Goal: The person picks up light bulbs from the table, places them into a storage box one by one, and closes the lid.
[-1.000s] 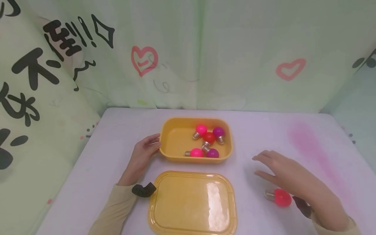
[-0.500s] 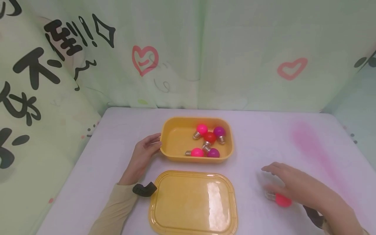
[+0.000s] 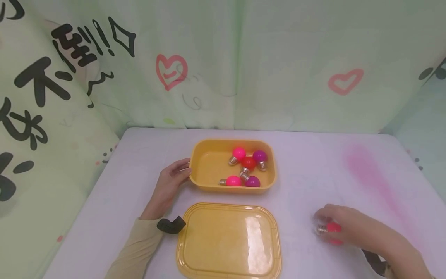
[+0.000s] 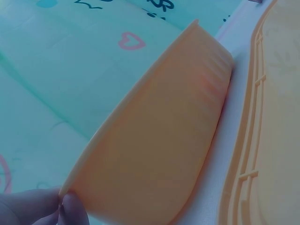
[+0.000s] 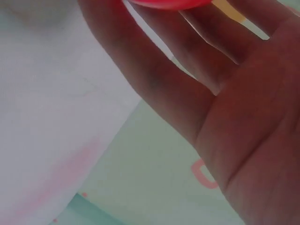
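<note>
My left hand [image 3: 170, 178] pinches the rim of a yellow plastic box [image 3: 209, 187] at its left end; in the left wrist view the rim sits between thumb and finger. Inside the box lie several light bulbs, among them a pink bulb [image 3: 239, 154], a red bulb [image 3: 248, 162] and a purple bulb [image 3: 259, 156]. At the right, my right hand [image 3: 359, 226] has its fingers and thumb around a red light bulb [image 3: 334, 227], low over the table. The bulb's metal base points left, and the hand covers part of its globe. In the right wrist view only a red sliver shows.
A yellow lid [image 3: 228, 240] lies flat on the white table [image 3: 296, 155] in front of the box, between the two arms. Behind the table hangs a pale green curtain [image 3: 278, 77] with hearts and black lettering.
My right hand has come down and back toward the red bulb on the table, and its fingers have closed around it. The left hand and the box stay in place.
</note>
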Motion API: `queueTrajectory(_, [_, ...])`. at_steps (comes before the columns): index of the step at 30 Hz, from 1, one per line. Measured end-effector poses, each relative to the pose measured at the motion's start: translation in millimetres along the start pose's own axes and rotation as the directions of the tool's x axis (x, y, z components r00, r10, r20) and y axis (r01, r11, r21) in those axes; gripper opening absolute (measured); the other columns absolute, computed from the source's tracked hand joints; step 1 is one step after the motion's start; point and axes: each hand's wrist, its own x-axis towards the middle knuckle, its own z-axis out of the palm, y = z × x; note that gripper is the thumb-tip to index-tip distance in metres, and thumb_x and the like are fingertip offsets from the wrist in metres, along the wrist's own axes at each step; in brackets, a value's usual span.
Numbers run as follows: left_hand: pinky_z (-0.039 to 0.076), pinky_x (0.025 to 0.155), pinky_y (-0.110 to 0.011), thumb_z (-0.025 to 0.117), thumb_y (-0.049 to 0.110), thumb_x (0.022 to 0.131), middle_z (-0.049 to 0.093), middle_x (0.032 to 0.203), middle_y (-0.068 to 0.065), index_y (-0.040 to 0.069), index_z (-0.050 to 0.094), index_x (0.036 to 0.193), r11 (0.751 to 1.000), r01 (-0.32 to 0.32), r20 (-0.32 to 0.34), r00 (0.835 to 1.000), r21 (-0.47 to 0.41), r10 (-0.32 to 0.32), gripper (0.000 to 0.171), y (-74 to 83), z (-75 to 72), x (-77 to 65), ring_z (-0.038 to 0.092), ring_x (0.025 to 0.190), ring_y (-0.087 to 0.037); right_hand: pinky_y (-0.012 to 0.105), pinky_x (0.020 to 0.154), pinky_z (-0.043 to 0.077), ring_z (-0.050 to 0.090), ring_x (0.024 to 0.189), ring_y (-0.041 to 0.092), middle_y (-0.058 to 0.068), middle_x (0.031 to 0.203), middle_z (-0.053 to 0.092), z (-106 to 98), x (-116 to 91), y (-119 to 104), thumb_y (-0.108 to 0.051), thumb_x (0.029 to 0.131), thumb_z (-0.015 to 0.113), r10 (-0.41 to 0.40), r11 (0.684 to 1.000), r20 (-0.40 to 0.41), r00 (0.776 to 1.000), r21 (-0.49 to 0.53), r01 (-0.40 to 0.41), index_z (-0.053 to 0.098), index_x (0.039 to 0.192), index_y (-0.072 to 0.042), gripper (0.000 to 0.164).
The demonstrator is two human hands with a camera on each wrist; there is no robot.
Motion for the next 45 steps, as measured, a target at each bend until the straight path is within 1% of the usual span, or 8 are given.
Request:
queueTrajectory(4, [0.054, 0.090, -0.022, 0.066, 0.012, 0.096, 0.055, 0.135, -0.015, 0.005, 0.055, 0.138, 1.000, -0.001, -0.002, 1.000, -0.008, 0.001, 0.044, -0.1, 0.1, 0.4, 0.059, 0.112, -0.019, 0.050, 0.092, 0.054, 0.059, 0.095, 0.018, -0.001, 0.108, 0.069, 0, 1, 1, -0.025, 0.080, 0.081, 0.003, 1.000, 0.015, 1.000, 0.015, -0.003, 0.069, 0.111, -0.014, 0.034])
queueTrajectory(9, [0.055, 0.090, -0.022, 0.065, 0.010, 0.095, 0.055, 0.134, -0.016, 0.004, 0.055, 0.137, 1.000, -0.011, 0.002, 1.000, -0.021, 0.011, 0.044, 0.5, 0.2, 0.8, 0.060, 0.112, -0.019, 0.045, 0.088, 0.056, 0.058, 0.093, 0.014, -0.005, 0.106, 0.068, 0, 1, 1, -0.031, 0.080, 0.081, -0.010, 1.000, 0.015, 1.000, 0.025, 0.010, 0.070, 0.108, -0.017, 0.033])
queueTrajectory(14, [0.055, 0.089, -0.022, 0.065, 0.010, 0.096, 0.055, 0.134, -0.016, 0.004, 0.055, 0.137, 1.000, -0.010, 0.000, 1.000, -0.018, 0.010, 0.043, 1.6, 1.3, 1.1, 0.059, 0.113, -0.020, 0.050, 0.092, 0.054, 0.062, 0.099, 0.019, -0.002, 0.108, 0.070, -2, 1, -1, -0.030, 0.082, 0.079, 0.006, 0.999, 0.020, 1.000, 0.050, -0.007, 0.070, 0.109, -0.017, 0.032])
queueTrajectory(19, [0.055, 0.089, -0.021, 0.064, 0.010, 0.096, 0.055, 0.134, -0.016, 0.004, 0.055, 0.138, 1.000, -0.012, 0.001, 1.000, -0.019, 0.012, 0.043, 2.0, 1.8, 1.3, 0.059, 0.113, -0.021, 0.047, 0.091, 0.055, 0.064, 0.099, 0.016, -0.008, 0.105, 0.070, -5, -1, -3, -0.028, 0.084, 0.077, -0.120, 0.992, -0.085, 0.989, -0.035, 0.118, 0.071, 0.106, -0.019, 0.024])
queueTrajectory(22, [0.055, 0.089, -0.021, 0.064, 0.010, 0.096, 0.055, 0.134, -0.016, 0.004, 0.055, 0.138, 1.000, -0.012, 0.002, 1.000, -0.013, 0.012, 0.043, 2.1, 1.9, 1.7, 0.058, 0.114, -0.022, 0.043, 0.089, 0.056, 0.064, 0.096, 0.011, -0.013, 0.102, 0.069, -8, 0, -7, -0.029, 0.086, 0.076, -0.228, 0.971, -0.162, 0.960, -0.107, 0.212, 0.071, 0.105, -0.021, 0.022])
queueTrajectory(27, [0.054, 0.090, -0.020, 0.064, 0.010, 0.096, 0.054, 0.135, -0.016, 0.004, 0.054, 0.138, 1.000, -0.002, -0.005, 1.000, -0.008, 0.002, 0.044, 1.9, 1.3, 2.0, 0.058, 0.113, -0.020, 0.037, 0.085, 0.057, 0.061, 0.092, 0.004, -0.018, 0.100, 0.065, -15, 3, -17, -0.028, 0.087, 0.075, -0.305, 0.949, -0.224, 0.926, -0.151, 0.276, 0.070, 0.104, -0.023, 0.018])
queueTrajectory(35, [0.054, 0.090, -0.020, 0.065, 0.011, 0.096, 0.054, 0.136, -0.015, 0.005, 0.054, 0.139, 1.000, 0.018, -0.015, 1.000, 0.005, -0.018, 0.045, 1.3, 1.3, 0.2, 0.058, 0.111, -0.016, 0.037, 0.085, 0.057, 0.060, 0.090, 0.004, -0.020, 0.097, 0.064, -24, 7, -33, -0.026, 0.089, 0.074, -0.329, 0.940, -0.280, 0.902, -0.186, 0.286, 0.071, 0.104, -0.025, 0.016])
queueTrajectory(45, [0.053, 0.092, -0.021, 0.065, 0.012, 0.096, 0.054, 0.138, -0.015, 0.006, 0.053, 0.139, 1.000, 0.022, -0.016, 1.000, 0.010, -0.022, 0.045, 1.0, 1.6, -1.7, 0.057, 0.117, -0.023, 0.044, 0.091, 0.056, 0.065, 0.099, 0.013, -0.015, 0.104, 0.069, -37, 14, -56, -0.033, 0.089, 0.074, -0.286, 0.957, -0.283, 0.915, -0.133, 0.257, 0.072, 0.111, -0.023, 0.024])
